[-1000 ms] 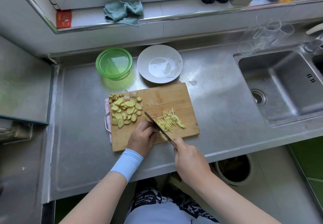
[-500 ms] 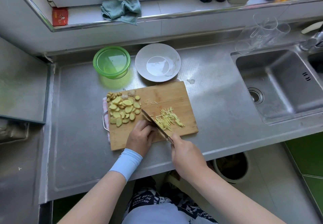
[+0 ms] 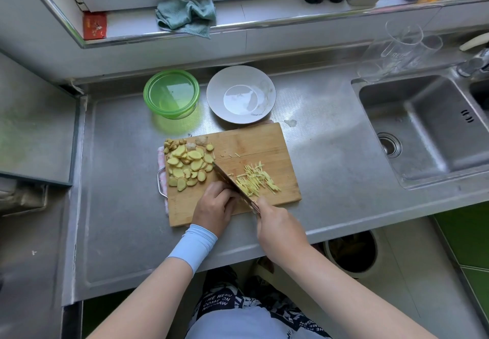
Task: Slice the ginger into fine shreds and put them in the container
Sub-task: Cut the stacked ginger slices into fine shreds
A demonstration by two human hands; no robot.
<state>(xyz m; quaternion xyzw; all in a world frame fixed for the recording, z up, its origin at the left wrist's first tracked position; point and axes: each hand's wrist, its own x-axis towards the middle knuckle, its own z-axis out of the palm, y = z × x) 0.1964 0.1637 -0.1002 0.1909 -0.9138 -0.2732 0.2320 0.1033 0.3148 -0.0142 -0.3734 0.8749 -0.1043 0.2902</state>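
The right hand [image 3: 277,224] grips the handle of the knife [image 3: 230,183], and the blade lies slantwise across the cutting board [image 3: 251,140]. The left hand [image 3: 214,206] sits just beside the blade with its fingers curled down. It is probably pinning a small stack of ginger, though the knuckles hide what lies under them.

The main risk is a nicked fingertip: the blade runs right against those knuckles, and a thin, slick stack could slide under pressure. Uneven cuts could also leave thick sticks instead of fine shreds.

The finished shreds [image 3: 256,179] lie loose on the far side of the blade, near the board's right edge, and a careless sweep could push them onto the counter. A pile of ginger slices [image 3: 188,164] waits uncut at the board's left. The green container [image 3: 172,112] stands off the board behind it, so the shreds may scatter while being carried across.
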